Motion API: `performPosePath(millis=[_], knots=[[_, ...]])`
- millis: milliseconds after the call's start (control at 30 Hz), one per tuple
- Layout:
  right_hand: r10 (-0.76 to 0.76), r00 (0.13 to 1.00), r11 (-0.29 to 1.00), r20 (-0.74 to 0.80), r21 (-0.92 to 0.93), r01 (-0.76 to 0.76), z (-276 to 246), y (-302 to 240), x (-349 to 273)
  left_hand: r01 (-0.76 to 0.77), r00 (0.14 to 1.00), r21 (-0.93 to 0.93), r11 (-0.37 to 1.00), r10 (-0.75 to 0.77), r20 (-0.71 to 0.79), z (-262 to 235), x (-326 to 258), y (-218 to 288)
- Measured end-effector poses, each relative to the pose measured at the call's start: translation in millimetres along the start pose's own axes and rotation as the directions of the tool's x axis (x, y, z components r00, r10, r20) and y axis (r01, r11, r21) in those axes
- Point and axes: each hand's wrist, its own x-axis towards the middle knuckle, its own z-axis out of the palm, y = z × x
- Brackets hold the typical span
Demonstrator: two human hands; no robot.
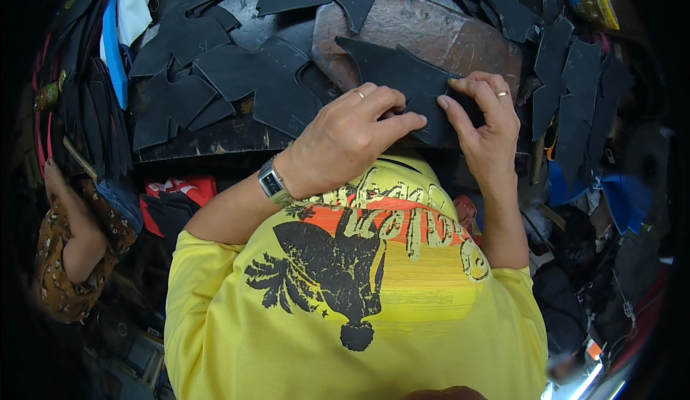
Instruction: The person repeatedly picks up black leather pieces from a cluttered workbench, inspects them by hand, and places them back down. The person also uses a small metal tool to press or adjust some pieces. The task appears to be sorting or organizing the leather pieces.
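Note:
A black leather-like cut piece (402, 66) with a pointed corner lies partly over a brown, scuffed slab (424, 19) at the table's near side. My left hand (352, 130) is closed at its lower left edge, fingers curled and thumb pointing right. At the right edge of that piece, my right hand (489, 116) pinches with thumb and index finger close together. What sits under the curled left fingers is hidden. Similar black cut pieces (262, 76) lie overlapped to the left of my hands.
More black pieces (575, 76) hang over the table's right edge. Long dark strips (100, 120) and a blue strip (111, 48) hang at the left. Another person's arm (83, 235) shows at far left. A yellow packet (595, 8) lies back right.

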Motion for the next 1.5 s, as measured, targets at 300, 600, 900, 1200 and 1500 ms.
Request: performPosePath(millis=[300,600,900,1200,1500], knots=[[0.0,0.999,1.0,-0.04,0.001,0.0,3.5,-0.4,-1.6,-0.083,0.99,-0.001,0.997,0.082,-0.118,4.7,2.3,-5.7],[-0.015,0.999,0.996,-0.033,0.09,0.018,3.2,8.5,-5.4,0.125,0.992,-0.25,0.96,-0.129,0.0,-10.3,13.3,6.6],[-0.033,0.999,0.999,-0.036,0.036,0.034,5.0,7.4,-6.4,-0.039,0.997,-0.029,0.999,0.037,-0.074,8.2,12.3,0.1],[-0.05,0.997,0.998,-0.054,0.035,0.052,10.7,7.5,-11.0,0.147,0.98,-0.126,0.981,-0.162,-0.116,12.3,21.4,3.1],[-0.182,0.978,0.961,0.106,-0.194,0.2,4.6,-3.7,-23.4,0.21,0.961,-0.145,0.967,-0.231,-0.151,10.5,26.2,5.1]])
